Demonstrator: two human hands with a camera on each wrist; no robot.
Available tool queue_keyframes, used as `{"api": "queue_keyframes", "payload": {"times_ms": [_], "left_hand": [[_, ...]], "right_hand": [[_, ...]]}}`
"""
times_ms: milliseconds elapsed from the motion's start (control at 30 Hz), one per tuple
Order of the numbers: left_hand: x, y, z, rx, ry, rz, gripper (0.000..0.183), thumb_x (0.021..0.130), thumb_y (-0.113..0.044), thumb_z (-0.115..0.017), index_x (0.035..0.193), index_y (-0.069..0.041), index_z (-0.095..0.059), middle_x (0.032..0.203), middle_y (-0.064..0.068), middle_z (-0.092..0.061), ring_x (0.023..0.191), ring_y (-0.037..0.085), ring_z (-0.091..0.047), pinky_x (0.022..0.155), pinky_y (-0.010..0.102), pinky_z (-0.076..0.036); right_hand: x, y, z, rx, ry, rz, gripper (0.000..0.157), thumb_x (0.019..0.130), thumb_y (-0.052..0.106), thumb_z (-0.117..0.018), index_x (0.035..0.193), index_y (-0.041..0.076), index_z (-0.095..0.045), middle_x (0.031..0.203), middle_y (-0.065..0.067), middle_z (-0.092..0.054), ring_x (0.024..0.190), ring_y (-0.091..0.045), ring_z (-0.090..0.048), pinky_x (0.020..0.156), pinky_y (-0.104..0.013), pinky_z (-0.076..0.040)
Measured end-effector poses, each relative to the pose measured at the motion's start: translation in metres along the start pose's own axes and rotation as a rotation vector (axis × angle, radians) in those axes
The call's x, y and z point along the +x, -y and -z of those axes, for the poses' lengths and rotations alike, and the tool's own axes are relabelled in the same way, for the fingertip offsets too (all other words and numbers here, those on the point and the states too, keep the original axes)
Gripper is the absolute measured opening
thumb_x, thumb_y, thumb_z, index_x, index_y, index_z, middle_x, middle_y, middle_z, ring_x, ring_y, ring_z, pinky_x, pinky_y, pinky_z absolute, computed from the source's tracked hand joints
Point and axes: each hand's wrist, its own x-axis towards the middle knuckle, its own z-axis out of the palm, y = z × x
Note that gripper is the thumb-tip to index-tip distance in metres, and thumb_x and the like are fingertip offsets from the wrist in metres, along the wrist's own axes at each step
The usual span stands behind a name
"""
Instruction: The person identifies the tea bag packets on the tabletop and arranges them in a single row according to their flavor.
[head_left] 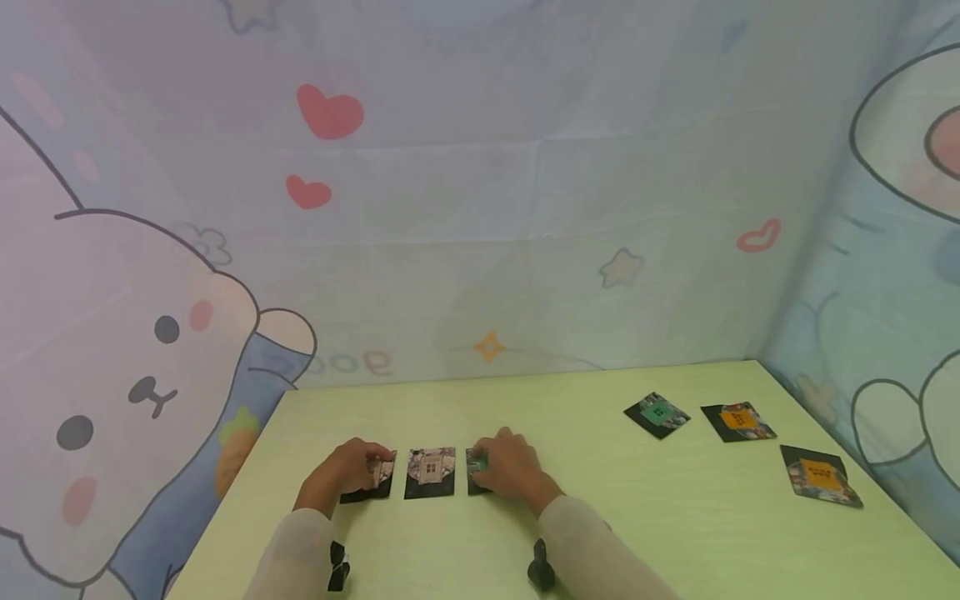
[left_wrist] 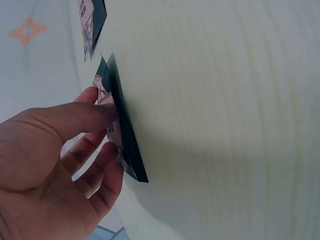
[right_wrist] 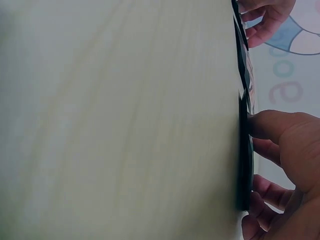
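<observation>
Three small flat packets, black at the bottom with patterned tops, lie in a row on the pale yellow table (head_left: 420, 558). My left hand (head_left: 345, 471) holds the left packet (left_wrist: 129, 142), which has a pinkish label; its thumb lies on the printed face and the fingers curl at its side. Between the hands is the middle packet (head_left: 431, 473), with a beige label. On the right, my right hand (head_left: 513, 468) holds a green-labelled packet (head_left: 476, 473) with its thumb and curled fingers. That packet shows edge-on in the right wrist view, close against the tabletop.
Towards the table's right side lie a green-labelled packet (head_left: 657, 414) and two orange-labelled ones, one farther back (head_left: 738, 421) and one nearer the right edge (head_left: 821, 475). A printed cloth (head_left: 540, 208) hangs behind the table and along its sides.
</observation>
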Motion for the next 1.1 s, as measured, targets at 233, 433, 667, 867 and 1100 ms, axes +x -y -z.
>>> {"api": "queue_keyframes", "payload": {"times_ms": [233,433,667,867,1100], "left_hand": [[0.002,0.002,-0.002,-0.004,0.002,-0.014,0.052,0.079,0.014,-0.07,0.12,-0.016,-0.076,0.136,0.022,-0.063,0.098,0.023,-0.056,0.071,0.035,-0.044],[0.001,0.0,0.001,0.002,0.008,-0.006,0.052,0.08,0.015,-0.069,0.122,-0.015,-0.075,0.137,0.02,-0.064,0.095,0.022,-0.055,0.072,0.035,-0.044],[0.001,0.002,0.0,-0.004,0.006,0.007,0.052,0.079,0.015,-0.07,0.12,-0.017,-0.076,0.136,0.02,-0.064,0.097,0.022,-0.057,0.071,0.034,-0.044],[0.003,0.003,-0.002,-0.004,0.007,0.018,0.052,0.08,0.014,-0.071,0.12,-0.018,-0.076,0.136,0.02,-0.064,0.105,0.023,-0.06,0.072,0.034,-0.044],[0.005,0.005,-0.002,0.01,0.016,0.034,0.053,0.08,0.013,-0.071,0.122,-0.019,-0.076,0.137,0.02,-0.063,0.103,0.022,-0.058,0.073,0.034,-0.044]], "right_hand": [[0.003,0.003,-0.003,0.006,0.003,-0.029,0.037,0.085,0.034,-0.079,0.12,0.023,-0.074,0.101,-0.009,-0.056,0.083,-0.023,-0.048,0.064,-0.036,-0.042],[0.005,0.004,-0.005,-0.018,-0.004,-0.024,0.036,0.086,0.035,-0.077,0.12,0.024,-0.074,0.098,-0.007,-0.055,0.081,-0.022,-0.046,0.064,-0.037,-0.041],[0.007,0.003,-0.005,-0.087,-0.003,0.01,0.033,0.088,0.039,-0.073,0.119,0.027,-0.074,0.099,-0.006,-0.057,0.083,-0.021,-0.047,0.068,-0.039,-0.044],[0.006,0.0,0.001,-0.102,-0.047,0.037,0.034,0.088,0.043,-0.074,0.117,0.027,-0.074,0.098,-0.005,-0.06,0.084,-0.021,-0.052,0.068,-0.041,-0.048],[0.006,-0.015,0.01,-0.086,-0.07,0.008,0.039,0.085,0.04,-0.073,0.12,0.024,-0.074,0.099,-0.007,-0.06,0.085,-0.024,-0.052,0.069,-0.044,-0.048]]}}
